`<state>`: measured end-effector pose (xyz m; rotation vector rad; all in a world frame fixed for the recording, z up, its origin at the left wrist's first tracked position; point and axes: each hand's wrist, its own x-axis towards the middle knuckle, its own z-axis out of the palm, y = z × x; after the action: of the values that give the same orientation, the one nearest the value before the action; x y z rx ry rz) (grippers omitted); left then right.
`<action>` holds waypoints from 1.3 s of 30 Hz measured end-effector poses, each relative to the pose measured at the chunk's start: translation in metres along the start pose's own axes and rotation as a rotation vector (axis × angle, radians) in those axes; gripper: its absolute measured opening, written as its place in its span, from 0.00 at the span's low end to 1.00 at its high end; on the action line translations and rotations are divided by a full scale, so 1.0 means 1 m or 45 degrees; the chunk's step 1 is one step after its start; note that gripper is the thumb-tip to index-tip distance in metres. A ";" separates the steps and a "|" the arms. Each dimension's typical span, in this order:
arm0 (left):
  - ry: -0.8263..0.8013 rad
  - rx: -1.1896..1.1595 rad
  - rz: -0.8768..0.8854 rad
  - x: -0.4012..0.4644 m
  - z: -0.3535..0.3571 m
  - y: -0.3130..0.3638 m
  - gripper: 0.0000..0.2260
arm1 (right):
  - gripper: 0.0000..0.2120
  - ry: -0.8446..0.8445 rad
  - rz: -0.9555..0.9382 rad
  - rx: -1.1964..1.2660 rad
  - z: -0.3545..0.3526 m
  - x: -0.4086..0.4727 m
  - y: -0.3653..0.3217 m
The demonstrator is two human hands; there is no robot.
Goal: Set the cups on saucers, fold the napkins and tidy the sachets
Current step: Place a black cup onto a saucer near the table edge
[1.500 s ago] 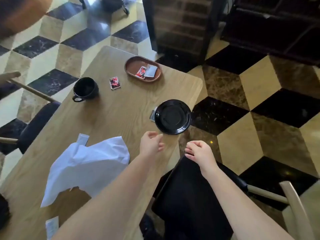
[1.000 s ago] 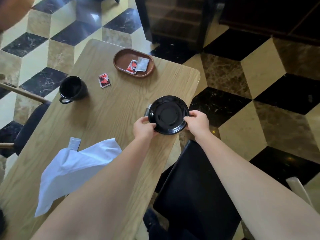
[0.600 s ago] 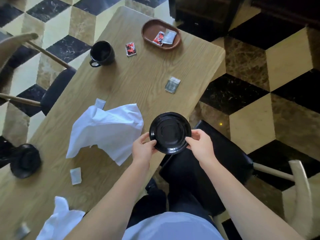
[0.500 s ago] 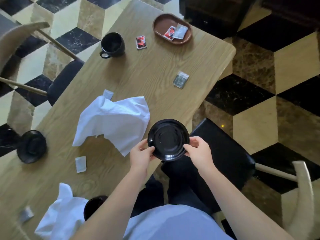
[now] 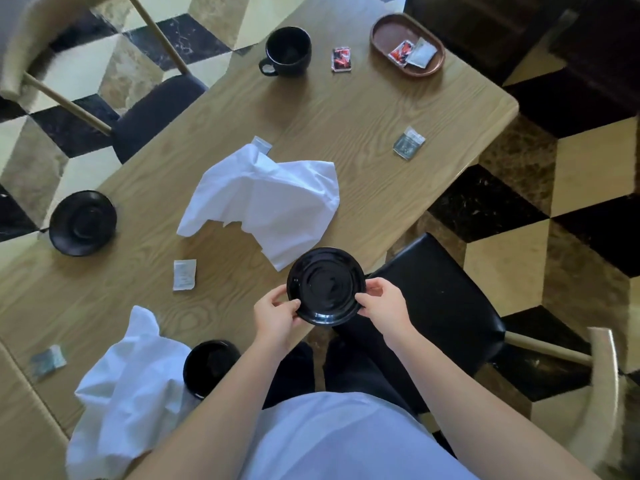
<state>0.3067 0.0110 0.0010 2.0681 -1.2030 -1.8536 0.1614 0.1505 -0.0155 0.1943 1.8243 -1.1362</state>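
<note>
Holding a black saucer (image 5: 325, 286) by its rim with both hands at the near table edge.

We grip it with our left hand (image 5: 277, 315) pinching the left rim and our right hand (image 5: 382, 306) pinching the right rim, fingers curled on it, so it sits between our hands over the edge of the wooden table (image 5: 346, 109). Just beyond our hands lies a crumpled white napkin (image 5: 263, 199), its corner reaching the saucer. Left of our left hand we see a white sachet (image 5: 184, 274), and farther left a second saucer (image 5: 82, 222). Below our left forearm lie another napkin (image 5: 131, 386) and a black cup (image 5: 209, 365). Well beyond our hands stand a black mug (image 5: 287, 51), a red sachet (image 5: 341, 59) and a brown tray (image 5: 381, 32) holding two sachets; a grey sachet (image 5: 408, 144) lies beyond our right hand.
</note>
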 end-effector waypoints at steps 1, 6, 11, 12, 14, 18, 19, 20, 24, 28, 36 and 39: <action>-0.016 -0.003 -0.002 0.002 -0.001 0.001 0.19 | 0.10 0.004 0.007 0.008 0.001 0.001 -0.001; -0.065 -0.015 -0.008 0.014 -0.001 0.007 0.21 | 0.10 0.029 0.060 0.041 0.005 0.010 -0.007; -0.080 -0.062 -0.047 0.020 0.003 0.008 0.21 | 0.09 0.051 0.071 0.016 0.007 0.016 -0.011; -0.071 -0.077 -0.063 0.021 0.004 0.007 0.21 | 0.09 0.059 0.074 0.010 0.007 0.017 -0.011; -0.056 -0.103 -0.082 0.021 0.006 0.007 0.20 | 0.09 0.074 0.087 0.010 0.007 0.019 -0.012; -0.040 -0.134 -0.069 0.027 0.005 0.005 0.19 | 0.09 0.077 0.087 -0.001 0.012 0.023 -0.015; -0.030 -0.128 -0.065 0.029 0.005 0.005 0.19 | 0.09 0.078 0.084 0.000 0.013 0.023 -0.016; -0.019 -0.121 -0.061 0.031 0.006 0.005 0.18 | 0.10 0.082 0.083 0.002 0.014 0.024 -0.017; 0.040 -0.068 -0.001 0.035 0.006 0.005 0.13 | 0.10 0.080 0.094 0.001 0.018 0.025 -0.016; 0.116 0.063 0.092 0.033 0.001 0.002 0.08 | 0.09 0.080 0.110 -0.002 0.017 0.023 -0.010; 0.251 -0.030 0.169 0.030 -0.053 0.005 0.06 | 0.08 0.376 -0.401 -0.528 0.025 -0.016 -0.002; 0.310 -0.135 0.179 0.033 -0.080 0.011 0.07 | 0.07 0.140 -0.561 -0.612 0.061 -0.026 -0.020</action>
<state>0.3697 -0.0492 0.0006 2.0243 -1.1306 -1.5194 0.2027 0.1012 0.0093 -0.4523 2.2476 -0.9467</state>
